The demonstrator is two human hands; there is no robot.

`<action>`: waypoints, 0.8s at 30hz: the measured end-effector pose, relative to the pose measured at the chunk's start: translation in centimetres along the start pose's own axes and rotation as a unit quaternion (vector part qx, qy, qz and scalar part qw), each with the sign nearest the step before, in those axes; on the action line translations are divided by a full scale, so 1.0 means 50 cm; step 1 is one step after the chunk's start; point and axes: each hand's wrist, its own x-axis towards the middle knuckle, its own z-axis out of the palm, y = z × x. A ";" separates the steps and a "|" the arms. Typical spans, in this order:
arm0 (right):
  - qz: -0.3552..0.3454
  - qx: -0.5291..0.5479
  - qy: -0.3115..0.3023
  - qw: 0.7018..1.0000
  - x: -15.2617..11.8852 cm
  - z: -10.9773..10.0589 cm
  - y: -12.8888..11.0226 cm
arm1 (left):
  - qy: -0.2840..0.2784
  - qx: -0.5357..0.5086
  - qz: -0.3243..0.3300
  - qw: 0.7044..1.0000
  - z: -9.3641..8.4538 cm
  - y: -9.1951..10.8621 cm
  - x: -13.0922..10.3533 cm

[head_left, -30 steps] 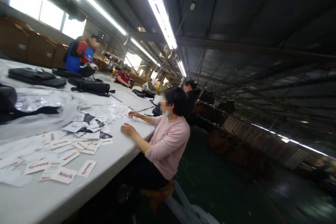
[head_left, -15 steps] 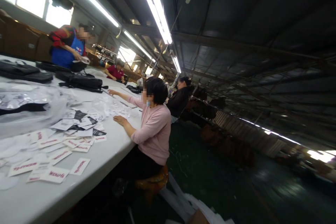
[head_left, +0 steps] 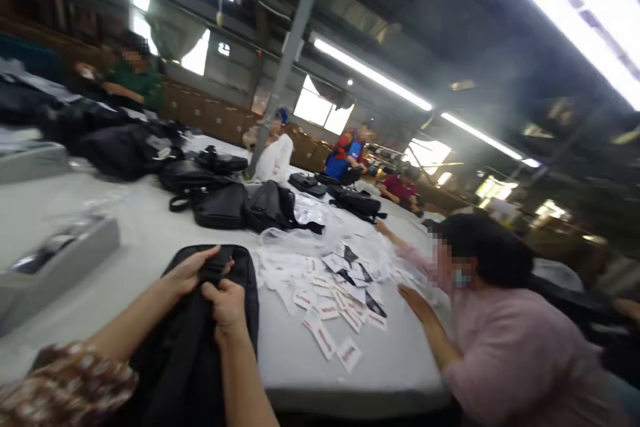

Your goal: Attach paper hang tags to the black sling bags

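A black bag (head_left: 245,293) lies at the near edge of the white table, partly hidden by my forearms. My left hand (head_left: 193,270) reaches over its upper part, with its fingers closed on a black strap (head_left: 216,268) that seems to carry a buckle. Close beside it, my right hand (head_left: 227,303) is in a pinch on the same strap, thumb on top. Blur hides the strap's finer detail. Right of the bag, white tags with red print (head_left: 323,337) lie scattered on the table.
More black bags (head_left: 220,207) lie across the table (head_left: 300,373). A grey box (head_left: 65,267) stands at left. A co-worker in a pink top (head_left: 520,340) sits close on my right, one hand (head_left: 415,300) on the table. Other people are at work farther back.
My view has swung left and down from the aisle and ceiling. Both my hands and the black bag are now in view. The co-worker in pink now appears nearer, at the right.
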 end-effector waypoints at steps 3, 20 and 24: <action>-0.001 0.035 -0.001 0.999 0.014 -0.002 0.009 | 0.008 0.044 0.025 0.999 -0.047 -0.011 -0.045; -0.060 -0.158 0.051 0.984 -0.020 0.002 -0.051 | 0.018 0.155 0.067 0.985 -0.072 -0.091 -0.146; -0.205 -0.476 0.172 0.838 -0.061 -0.082 -0.058 | 0.052 0.136 0.069 0.987 -0.077 -0.101 -0.145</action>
